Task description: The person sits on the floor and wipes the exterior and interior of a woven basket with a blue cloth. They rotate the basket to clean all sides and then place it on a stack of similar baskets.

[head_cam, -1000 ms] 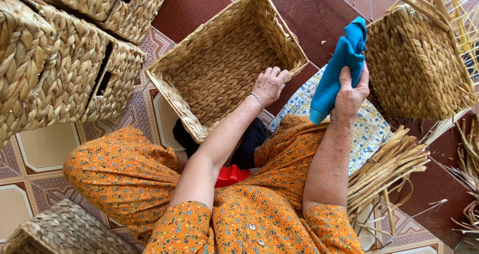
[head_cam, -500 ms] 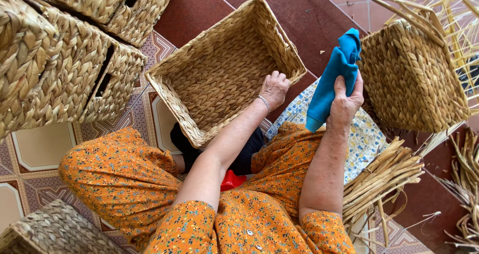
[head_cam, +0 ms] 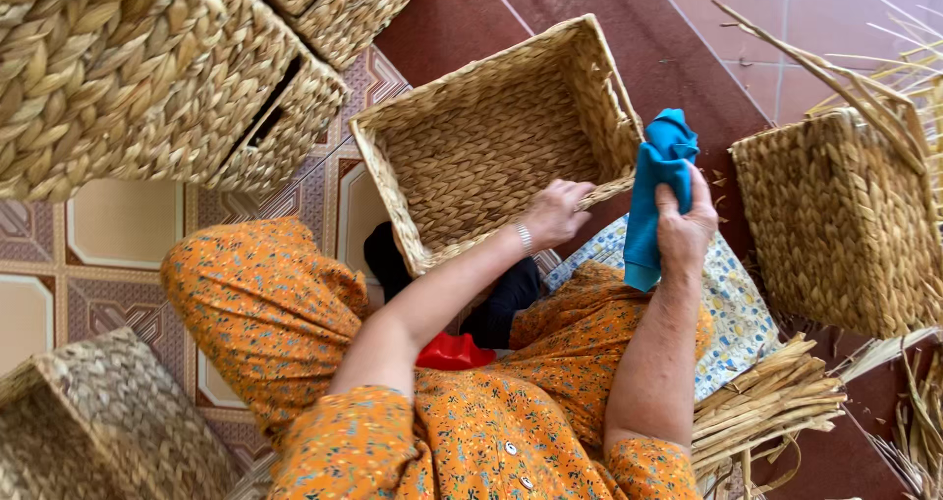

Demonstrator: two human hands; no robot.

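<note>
An open rectangular woven basket lies tilted on my lap, its inside facing me. My left hand grips its near rim at the right corner. My right hand is raised just right of the basket and holds a bunched blue cloth that hangs down from the fingers. I sit on the floor in an orange flowered dress, with a red and black item between my knees.
Stacked woven baskets stand at upper left, another basket at lower left. An unfinished basket with loose strands stands at right. A bundle of straw and a patterned cushion lie beside my right leg.
The view has shifted slightly. My left hand stays on the basket rim; my right hand with the blue cloth has lowered a little toward the basket.
</note>
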